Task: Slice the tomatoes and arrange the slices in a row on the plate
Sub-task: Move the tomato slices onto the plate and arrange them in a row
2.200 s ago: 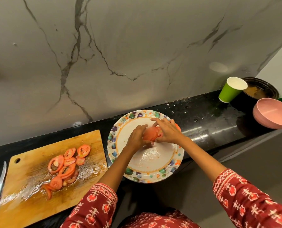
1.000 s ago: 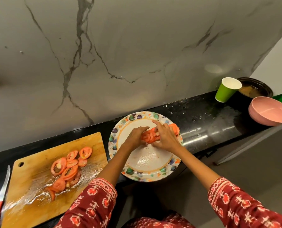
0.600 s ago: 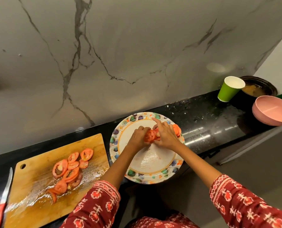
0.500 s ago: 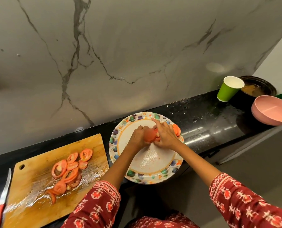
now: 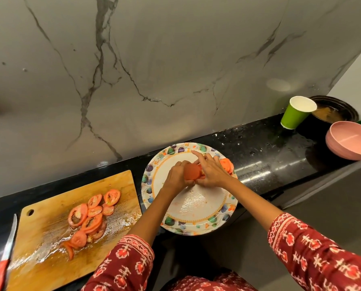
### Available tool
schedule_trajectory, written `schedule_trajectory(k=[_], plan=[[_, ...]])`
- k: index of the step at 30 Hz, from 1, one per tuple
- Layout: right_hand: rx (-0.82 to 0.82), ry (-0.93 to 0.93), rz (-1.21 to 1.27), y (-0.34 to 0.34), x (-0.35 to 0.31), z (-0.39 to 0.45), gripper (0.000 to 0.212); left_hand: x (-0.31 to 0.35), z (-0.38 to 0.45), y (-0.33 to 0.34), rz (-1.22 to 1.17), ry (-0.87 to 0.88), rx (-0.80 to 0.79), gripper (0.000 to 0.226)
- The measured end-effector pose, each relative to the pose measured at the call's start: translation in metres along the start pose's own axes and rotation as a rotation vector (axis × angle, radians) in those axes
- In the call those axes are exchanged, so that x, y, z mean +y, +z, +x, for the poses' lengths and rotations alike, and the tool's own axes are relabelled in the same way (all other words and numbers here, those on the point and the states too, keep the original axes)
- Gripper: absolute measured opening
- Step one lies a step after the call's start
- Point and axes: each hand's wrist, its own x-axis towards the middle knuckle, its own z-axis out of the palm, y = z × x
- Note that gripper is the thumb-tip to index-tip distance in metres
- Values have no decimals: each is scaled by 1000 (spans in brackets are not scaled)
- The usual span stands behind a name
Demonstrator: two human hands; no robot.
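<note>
I am laying slices; my left hand grips the stack of tomato slices over the plate; my right hand pinches one; next, set it beside the row.

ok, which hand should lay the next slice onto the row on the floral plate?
Probably right. The right hand sits beside the orange slices already laid at the floral plate's far-right rim; the left hand grips the sliced red tomato stack, feeding it.

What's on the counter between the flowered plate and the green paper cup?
Nothing stands there: the head view shows only bare black counter, wet and speckled, between the plate and the green cup.
</note>
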Motion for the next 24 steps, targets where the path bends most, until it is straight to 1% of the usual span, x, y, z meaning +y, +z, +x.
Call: schedule_trajectory(k=[8,16,21,24], plan=[[23,-9,2,1,6,2,93,2,1,1,-2,-29,12,75],[46,15,65,-4,0,0,90,2,-3,2,-23,-7,67,71],[137,91,207,-4,1,-9,75,4,-6,3,-57,-10,84,68],[154,129,244,-3,-2,-13,70,6,-7,4,-70,-16,82,66]])
